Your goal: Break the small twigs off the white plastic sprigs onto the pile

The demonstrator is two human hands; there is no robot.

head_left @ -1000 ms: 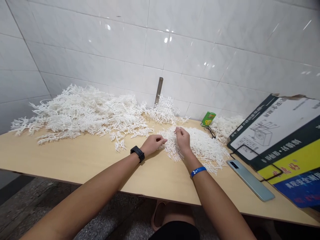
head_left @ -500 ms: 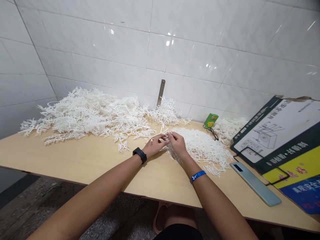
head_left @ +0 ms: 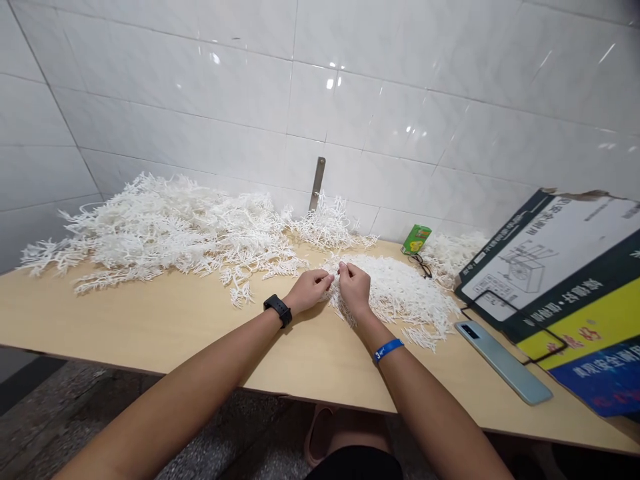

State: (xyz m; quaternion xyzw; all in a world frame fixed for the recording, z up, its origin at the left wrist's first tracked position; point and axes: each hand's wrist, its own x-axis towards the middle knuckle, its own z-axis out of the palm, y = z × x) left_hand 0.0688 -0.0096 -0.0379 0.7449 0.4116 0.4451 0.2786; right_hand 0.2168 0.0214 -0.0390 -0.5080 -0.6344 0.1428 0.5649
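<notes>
My left hand (head_left: pixel 309 291), with a black watch at the wrist, is closed at the left edge of the nearer white pile (head_left: pixel 400 293). Beside it my right hand (head_left: pixel 354 287), wearing a blue wristband, is closed too, with thumb and forefinger pinched. A small gap parts the two hands. What either one holds is too small or hidden to name. A larger heap of white branched plastic pieces (head_left: pixel 170 227) lies to the left, and a smaller clump (head_left: pixel 330 223) sits behind my hands.
On the right of the table (head_left: pixel 200 333) lie a pale phone (head_left: pixel 505 363) and a printed cardboard box (head_left: pixel 555 287) with a black wire frame. Near the tiled wall are a green packet (head_left: pixel 416 239), dark glasses (head_left: pixel 423 265) and another white pile (head_left: pixel 453 257). A metal strip (head_left: pixel 317 185) stands behind.
My hands have moved slightly apart, and their fingers have curled in more. The view has shifted a little, so the table's things appear further left.
</notes>
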